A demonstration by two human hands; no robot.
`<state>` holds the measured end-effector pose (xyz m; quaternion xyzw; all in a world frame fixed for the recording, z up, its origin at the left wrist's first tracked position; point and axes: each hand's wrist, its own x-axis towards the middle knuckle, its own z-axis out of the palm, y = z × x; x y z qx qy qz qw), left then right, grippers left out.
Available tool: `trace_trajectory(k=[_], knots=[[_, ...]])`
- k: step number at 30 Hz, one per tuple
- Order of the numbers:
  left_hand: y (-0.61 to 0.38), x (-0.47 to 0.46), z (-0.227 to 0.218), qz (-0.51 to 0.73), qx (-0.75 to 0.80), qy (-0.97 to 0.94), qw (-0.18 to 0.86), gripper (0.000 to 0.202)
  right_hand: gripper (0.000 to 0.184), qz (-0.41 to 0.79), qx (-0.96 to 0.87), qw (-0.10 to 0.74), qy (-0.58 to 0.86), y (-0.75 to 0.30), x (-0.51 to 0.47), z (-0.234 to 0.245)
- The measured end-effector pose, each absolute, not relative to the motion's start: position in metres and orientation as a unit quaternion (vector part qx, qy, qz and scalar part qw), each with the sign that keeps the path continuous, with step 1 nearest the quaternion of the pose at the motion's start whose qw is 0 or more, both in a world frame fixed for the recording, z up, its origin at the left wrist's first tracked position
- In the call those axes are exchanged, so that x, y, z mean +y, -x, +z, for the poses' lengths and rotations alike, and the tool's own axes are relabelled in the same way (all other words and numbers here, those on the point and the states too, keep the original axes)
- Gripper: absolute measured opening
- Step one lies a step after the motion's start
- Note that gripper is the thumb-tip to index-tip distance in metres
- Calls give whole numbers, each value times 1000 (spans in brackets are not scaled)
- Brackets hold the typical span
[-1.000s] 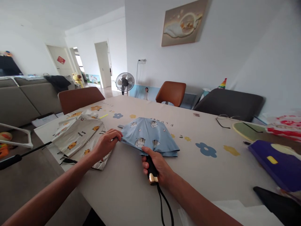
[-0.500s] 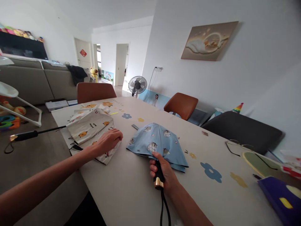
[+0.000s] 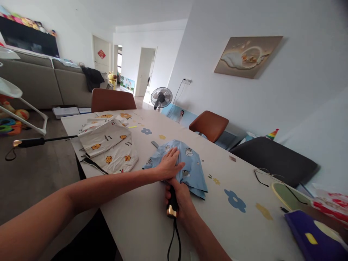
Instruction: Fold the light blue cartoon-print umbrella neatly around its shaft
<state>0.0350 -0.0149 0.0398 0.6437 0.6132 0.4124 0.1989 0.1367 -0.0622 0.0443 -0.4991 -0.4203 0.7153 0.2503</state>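
A folded blue umbrella with cat prints lies on the table. My right hand is wrapped round its black handle, which ends in a gold band with a black strap trailing toward me. My left hand lies flat with fingers stretched out on the blue canopy, just above my right hand. A white umbrella with orange bear prints rests to the left; its black handle juts out past the table edge.
Brown chairs stand at the far side, a dark chair at the right. Glasses, a round green mat and a purple item sit at the table's right. A sofa and a fan are behind.
My left hand left the white umbrella and moved right onto the blue canopy, now pressing it flat. My right hand kept its grip on the handle.
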Motion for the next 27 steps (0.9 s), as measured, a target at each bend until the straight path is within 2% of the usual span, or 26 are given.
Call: trace_trajectory(k=[7, 12, 17, 23, 27], knots=[[-22, 33, 56, 387, 689, -575, 213, 68, 21, 707, -443, 253, 490, -136, -65, 42], [-17, 60, 56, 378, 720, -539, 221, 63, 21, 728, -417, 265, 476, -137, -63, 41], [-17, 71, 48, 376, 709, -551, 228, 59, 21, 735, -407, 243, 484, -139, -62, 44], [-29, 40, 34, 386, 696, -566, 215, 69, 20, 748, -404, 247, 465, -143, -60, 44], [-41, -10, 31, 407, 645, -581, 285, 73, 21, 752, -419, 268, 433, -144, -58, 40]])
